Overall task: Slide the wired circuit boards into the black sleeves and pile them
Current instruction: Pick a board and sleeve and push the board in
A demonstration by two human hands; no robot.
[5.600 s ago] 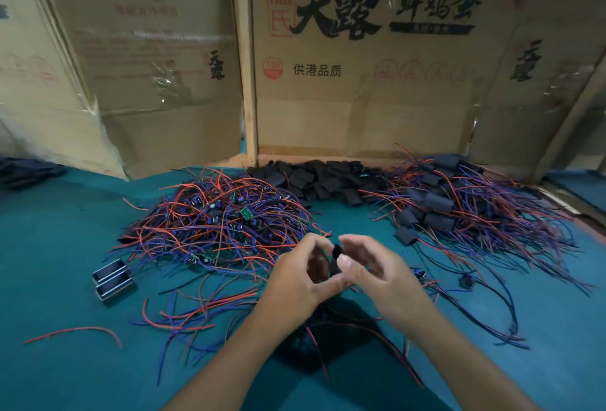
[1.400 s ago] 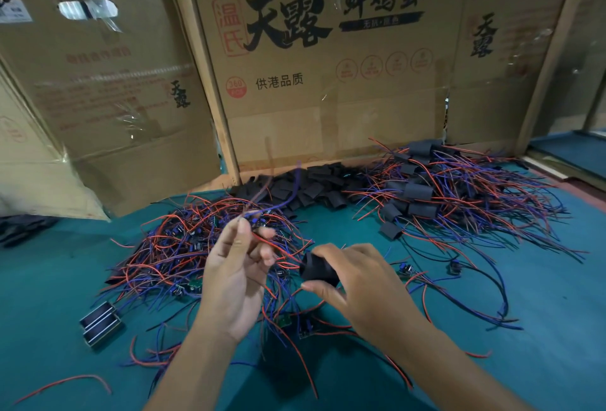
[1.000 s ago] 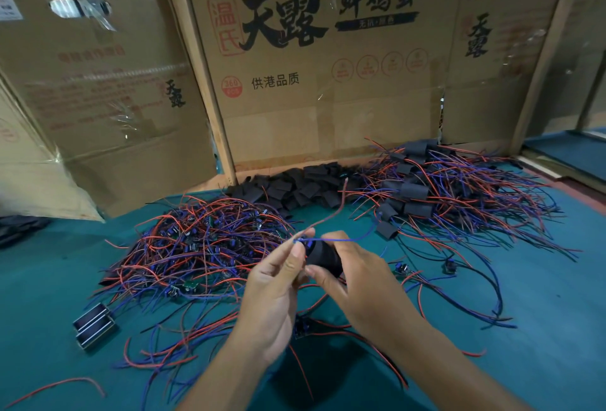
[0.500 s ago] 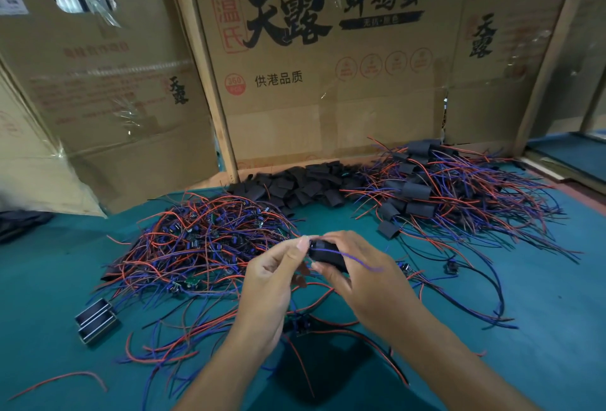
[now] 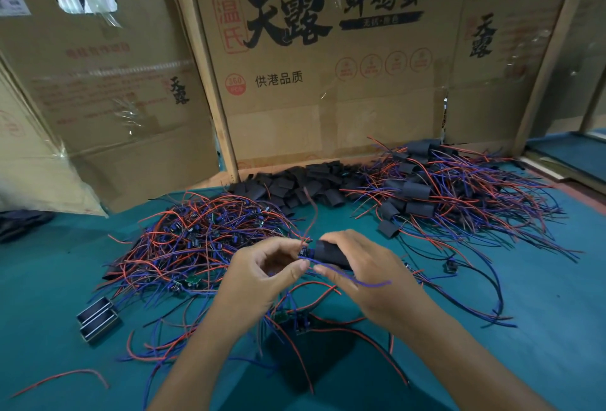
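My right hand [image 5: 370,276] grips a black sleeve [image 5: 329,255] above the green table. My left hand [image 5: 259,274] pinches a wired circuit board [image 5: 304,251] at the sleeve's left mouth; most of the board is hidden inside. Its red wire rises from the sleeve and its blue wire trails right over my right hand. A tangle of unsleeved wired boards [image 5: 203,240] lies to the left. Empty black sleeves [image 5: 301,184] are heaped at the back centre. The pile of sleeved boards [image 5: 436,191] lies at the back right.
Cardboard boxes [image 5: 328,66] wall off the back of the green table [image 5: 541,328]. Two small metal-framed blocks [image 5: 97,318] sit at the left. Loose boards and wires [image 5: 296,322] lie under my hands. A stray red wire [image 5: 62,378] lies near the front left.
My left hand brought a wired board from the left tangle to the sleeve in my right hand. The board has since gone deeper into the sleeve, and both hands sit slightly lower.
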